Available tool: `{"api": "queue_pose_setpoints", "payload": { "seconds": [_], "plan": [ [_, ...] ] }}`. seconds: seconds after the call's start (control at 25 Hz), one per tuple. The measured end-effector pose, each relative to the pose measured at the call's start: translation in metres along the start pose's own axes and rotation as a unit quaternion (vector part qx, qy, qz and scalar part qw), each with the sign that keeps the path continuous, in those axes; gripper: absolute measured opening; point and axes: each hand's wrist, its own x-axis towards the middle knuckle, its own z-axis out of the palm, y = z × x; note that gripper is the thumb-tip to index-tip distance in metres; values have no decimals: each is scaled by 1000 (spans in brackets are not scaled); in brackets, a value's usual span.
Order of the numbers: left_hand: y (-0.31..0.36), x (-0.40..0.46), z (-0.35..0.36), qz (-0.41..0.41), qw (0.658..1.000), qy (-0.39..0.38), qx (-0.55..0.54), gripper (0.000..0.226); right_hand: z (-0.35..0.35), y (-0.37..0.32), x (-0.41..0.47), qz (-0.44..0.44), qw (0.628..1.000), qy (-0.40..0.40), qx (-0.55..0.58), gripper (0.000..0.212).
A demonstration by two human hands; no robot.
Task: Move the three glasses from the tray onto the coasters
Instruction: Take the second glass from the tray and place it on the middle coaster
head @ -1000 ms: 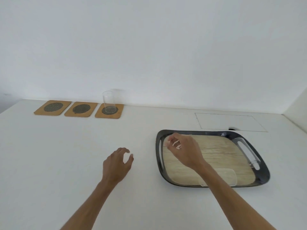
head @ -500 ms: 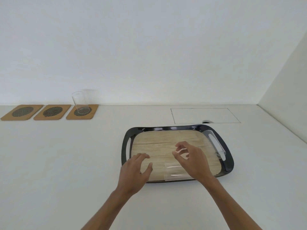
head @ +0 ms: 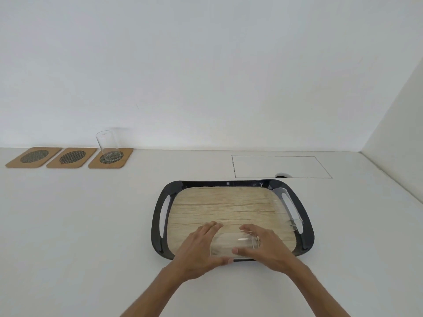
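Lying on the tray (head: 158,216): one glass (head: 233,247), cupped by left hand (head: 201,250) and right hand (head: 263,248). One upright glass (head: 107,145) occupies the rightmost coaster (head: 111,158).

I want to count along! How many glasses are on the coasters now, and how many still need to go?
One glass stands on the right coaster. Both hands, left hand and right hand, are around a second glass lying on the tray. A third glass lies by the tray's right handle. Two coasters remain bare.
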Motion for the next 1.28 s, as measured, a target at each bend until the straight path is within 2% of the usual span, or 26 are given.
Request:
{"api": "queue_pose_setpoints", "payload": {
  "seconds": [0.12,0.24,0.4,0.68,0.84,1.08,1.28],
  "plan": [
    [0,2,2,-10,1000,-27,-6,88,-2,5,2,-17,999,-33,-15,78],
    [3,3,0,-8,1000,-21,-3,81,-5,9,8,-20,999,-48,6,71],
    [9,5,-8,-10,1000,-12,-4,77,-11,5,13,-36,998,-36,42,66],
    [21,12,-31,-7,998,43,-48,83,-36,-34,15,-125,984,65,111,88],
    [33,13,-41,-5,987,92,-135,62,-48,-65,13,-163,969,96,161,95],
    [50,18,-57,17,952,169,-255,49,-49,-98,12,-222,945,110,214,98],
    [53,16,-62,59,935,252,-243,53,-48,-102,5,-223,948,90,206,113]
  ]
}}
